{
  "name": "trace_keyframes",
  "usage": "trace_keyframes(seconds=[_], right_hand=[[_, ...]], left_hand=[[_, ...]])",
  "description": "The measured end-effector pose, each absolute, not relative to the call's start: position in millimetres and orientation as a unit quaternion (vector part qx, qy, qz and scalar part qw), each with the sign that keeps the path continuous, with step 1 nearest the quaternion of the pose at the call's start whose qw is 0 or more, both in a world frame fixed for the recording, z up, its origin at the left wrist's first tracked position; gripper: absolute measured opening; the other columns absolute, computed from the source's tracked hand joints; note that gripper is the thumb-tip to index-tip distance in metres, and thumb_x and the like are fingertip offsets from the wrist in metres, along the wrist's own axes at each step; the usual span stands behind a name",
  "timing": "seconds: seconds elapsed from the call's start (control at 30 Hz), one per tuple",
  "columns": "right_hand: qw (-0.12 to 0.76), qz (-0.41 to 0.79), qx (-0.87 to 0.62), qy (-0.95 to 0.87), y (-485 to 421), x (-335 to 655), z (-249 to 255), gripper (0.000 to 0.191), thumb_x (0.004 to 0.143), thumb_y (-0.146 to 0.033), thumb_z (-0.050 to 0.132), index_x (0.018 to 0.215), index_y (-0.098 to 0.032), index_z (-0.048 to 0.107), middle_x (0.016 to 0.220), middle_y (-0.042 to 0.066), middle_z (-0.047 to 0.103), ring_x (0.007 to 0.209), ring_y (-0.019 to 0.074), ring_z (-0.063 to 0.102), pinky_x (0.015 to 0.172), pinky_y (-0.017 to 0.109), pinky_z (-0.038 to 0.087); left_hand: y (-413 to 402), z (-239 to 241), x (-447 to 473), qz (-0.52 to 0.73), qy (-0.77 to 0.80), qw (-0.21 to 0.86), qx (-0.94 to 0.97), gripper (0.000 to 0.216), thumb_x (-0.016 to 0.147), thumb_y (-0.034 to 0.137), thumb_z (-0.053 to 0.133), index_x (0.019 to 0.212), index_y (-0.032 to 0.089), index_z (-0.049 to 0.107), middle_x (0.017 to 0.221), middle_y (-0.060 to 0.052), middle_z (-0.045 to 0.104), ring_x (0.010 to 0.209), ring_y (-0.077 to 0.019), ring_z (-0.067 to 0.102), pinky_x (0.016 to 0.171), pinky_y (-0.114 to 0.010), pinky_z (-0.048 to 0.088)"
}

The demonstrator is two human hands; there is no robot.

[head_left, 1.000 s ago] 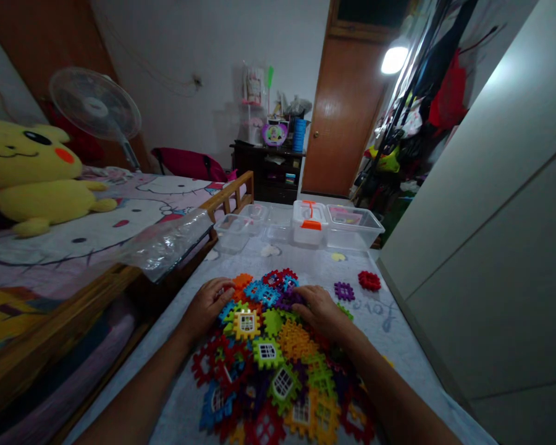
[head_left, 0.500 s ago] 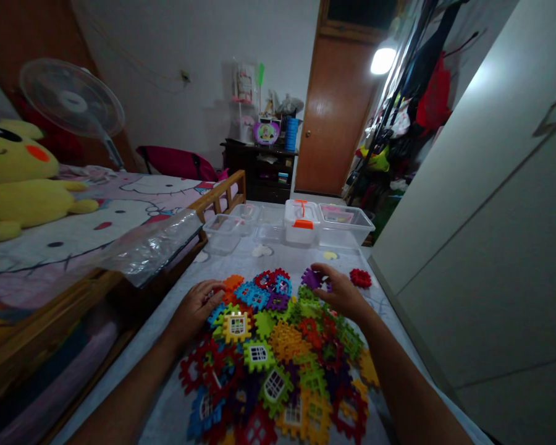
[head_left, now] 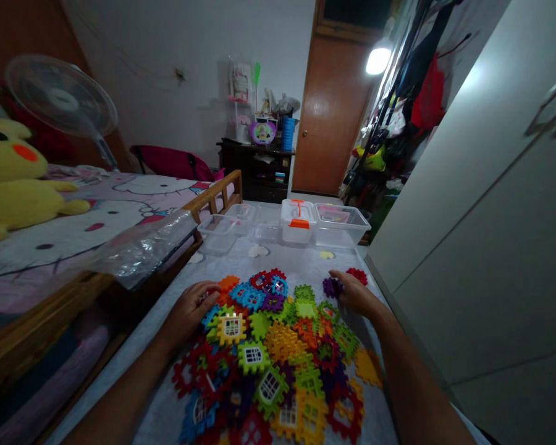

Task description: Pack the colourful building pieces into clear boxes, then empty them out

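Observation:
A heap of toothed plastic building pieces in many colours lies in front of me, with a yellow piece with a white window (head_left: pixel 231 329) on its left part. My right hand (head_left: pixel 356 293) is closed on a purple toothed piece (head_left: pixel 332 287), right of the heap's far end. Just past those fingers a red toothed piece (head_left: pixel 358 275) lies on the patterned sheet. My left hand (head_left: pixel 192 309) rests at the heap's left edge, thumb and fingers apart, with its fingertips close to an orange piece (head_left: pixel 228 283). Whether it touches that piece is hard to tell.
Clear plastic bins (head_left: pixel 219 233) stand in a row at the far end, among them a lidded box with an orange handle (head_left: pixel 298 222). A wooden bed rail (head_left: pixel 213 194) runs along the left, and a pale cabinet (head_left: pixel 472 235) borders the right.
My right hand has carried the purple piece to the right, off the heap's far edge and close to the red piece. The left hand has stayed almost in place.

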State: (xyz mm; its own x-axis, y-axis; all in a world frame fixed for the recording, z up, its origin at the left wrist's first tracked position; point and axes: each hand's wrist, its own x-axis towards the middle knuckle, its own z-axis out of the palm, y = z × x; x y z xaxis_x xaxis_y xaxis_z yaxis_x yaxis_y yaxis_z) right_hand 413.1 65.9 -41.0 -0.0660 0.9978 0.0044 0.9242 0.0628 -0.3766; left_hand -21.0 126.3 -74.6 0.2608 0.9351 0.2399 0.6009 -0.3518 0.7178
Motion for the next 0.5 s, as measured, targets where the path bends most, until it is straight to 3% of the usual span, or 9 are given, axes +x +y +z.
trace_keyframes(seconds=[0.17,0.5], right_hand=[[0.140,0.119,-0.660,-0.728,66.9,412.1,-44.2,0.069,0.069,-0.018,0.063,0.137,-0.011,0.049,0.138,0.018,0.054,0.131,0.0311,0.047,0.112,0.047,0.031],[0.173,0.143,-0.643,-0.732,68.4,411.9,-49.4,0.069,0.068,-0.009,0.060,0.136,-0.013,0.049,0.131,0.016,0.061,0.122,0.0270,0.056,0.106,0.042,0.040]], left_hand=[[125.3,-71.6,-20.5,0.323,0.511,0.251,0.756,0.051,0.084,0.062,0.044,0.099,0.021,0.069,0.112,-0.009,0.067,0.110,-0.0276,0.059,0.102,-0.043,0.043],[126.9,-74.8,-21.4,0.336,0.509,0.243,0.754,0.051,0.083,0.064,0.046,0.098,0.021,0.069,0.112,-0.008,0.068,0.108,-0.0268,0.060,0.100,-0.042,0.045]])
